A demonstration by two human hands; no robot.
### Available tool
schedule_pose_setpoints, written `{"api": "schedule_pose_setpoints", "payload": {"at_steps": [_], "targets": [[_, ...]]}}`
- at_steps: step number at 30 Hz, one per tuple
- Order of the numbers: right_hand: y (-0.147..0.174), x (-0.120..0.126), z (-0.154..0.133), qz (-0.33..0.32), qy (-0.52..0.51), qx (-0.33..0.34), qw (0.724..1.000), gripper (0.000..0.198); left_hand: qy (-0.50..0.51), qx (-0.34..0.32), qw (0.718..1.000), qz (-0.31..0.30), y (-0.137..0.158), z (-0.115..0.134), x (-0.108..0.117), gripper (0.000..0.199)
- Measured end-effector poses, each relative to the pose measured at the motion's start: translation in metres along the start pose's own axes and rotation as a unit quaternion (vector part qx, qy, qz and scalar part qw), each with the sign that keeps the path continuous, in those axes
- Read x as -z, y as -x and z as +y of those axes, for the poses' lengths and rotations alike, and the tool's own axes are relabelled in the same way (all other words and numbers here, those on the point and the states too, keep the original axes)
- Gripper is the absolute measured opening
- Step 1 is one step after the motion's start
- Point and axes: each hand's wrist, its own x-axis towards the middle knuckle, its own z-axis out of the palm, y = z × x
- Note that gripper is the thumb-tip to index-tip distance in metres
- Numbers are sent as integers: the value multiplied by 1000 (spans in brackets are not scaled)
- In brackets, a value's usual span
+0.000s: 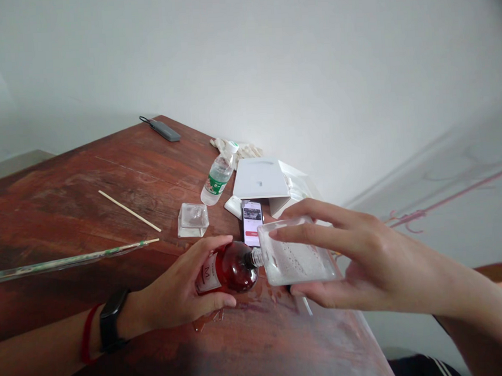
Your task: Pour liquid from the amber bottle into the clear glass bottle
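Observation:
My left hand (184, 285) is wrapped round a round dark red bottle (239, 271) with a white label showing an "M". The bottle is tipped on its side, its clear neck pointing right. In my right hand (348, 250) is a clear square glass container (300, 256), tilted, with droplets on its wall. Bottle neck and container edge meet or nearly meet; I cannot tell whether they touch or whether liquid flows. Behind my left hand stands a small clear square glass piece (193, 219). Drops of liquid (210, 320) lie on the table below the bottle.
On the brown wooden table (80, 181) are a water bottle (218, 178), a phone (253, 217) with its screen lit, a white box (260, 177) and a pale cloth (248, 149). A thin stick (129, 211), a wrapped pack (68, 262) and a grey device (164, 130) lie leftward.

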Motion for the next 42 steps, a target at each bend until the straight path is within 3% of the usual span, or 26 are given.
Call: {"api": "schedule_pose_setpoints", "payload": {"at_steps": [42], "targets": [[-14, 9, -5, -24, 18, 13, 999, 45, -11, 27, 1000, -1, 5, -3, 0, 78]]}}
